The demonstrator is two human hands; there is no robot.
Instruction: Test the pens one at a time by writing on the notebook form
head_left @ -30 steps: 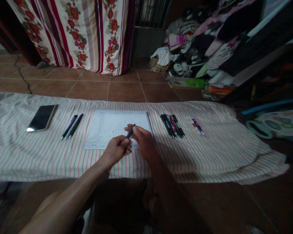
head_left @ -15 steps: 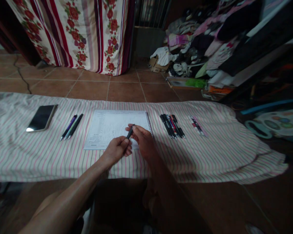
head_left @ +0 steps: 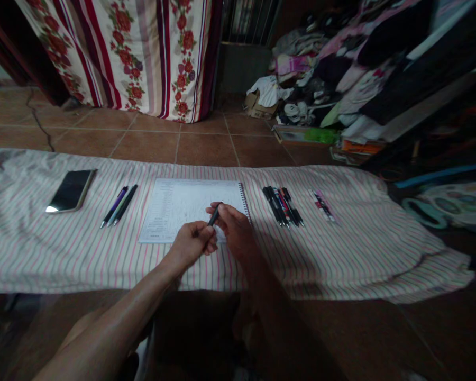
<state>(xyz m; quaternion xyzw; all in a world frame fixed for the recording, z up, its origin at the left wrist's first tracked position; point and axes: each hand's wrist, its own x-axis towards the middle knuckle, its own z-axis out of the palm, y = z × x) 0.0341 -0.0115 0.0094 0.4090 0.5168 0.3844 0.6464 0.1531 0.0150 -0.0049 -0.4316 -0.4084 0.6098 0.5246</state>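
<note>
A dark pen (head_left: 214,215) is held between my two hands above the lower right of a spiral notebook (head_left: 182,209). My left hand (head_left: 194,241) closes on its lower end, while my right hand (head_left: 235,225) pinches its upper end with thumb and fingers. To the left of the notebook, several pens (head_left: 119,206) lie side by side at a slant. Right of it is a tighter bunch of mostly black pens (head_left: 282,207). Farther right lie a few thin pieces with pink and black-and-white patterns (head_left: 322,206), too small to name.
A phone (head_left: 71,190) lies at the left on the striped cloth (head_left: 360,238). Beyond the cloth are floor tiles (head_left: 206,148), a floral curtain (head_left: 150,58) and a cardboard box (head_left: 259,108) beside a heap of clothes (head_left: 321,69). A teal-handled object (head_left: 424,212) stands at the right.
The whole view has shifted slightly, so things appear a little farther right. Both hands keep their hold on the pen in nearly the same pose.
</note>
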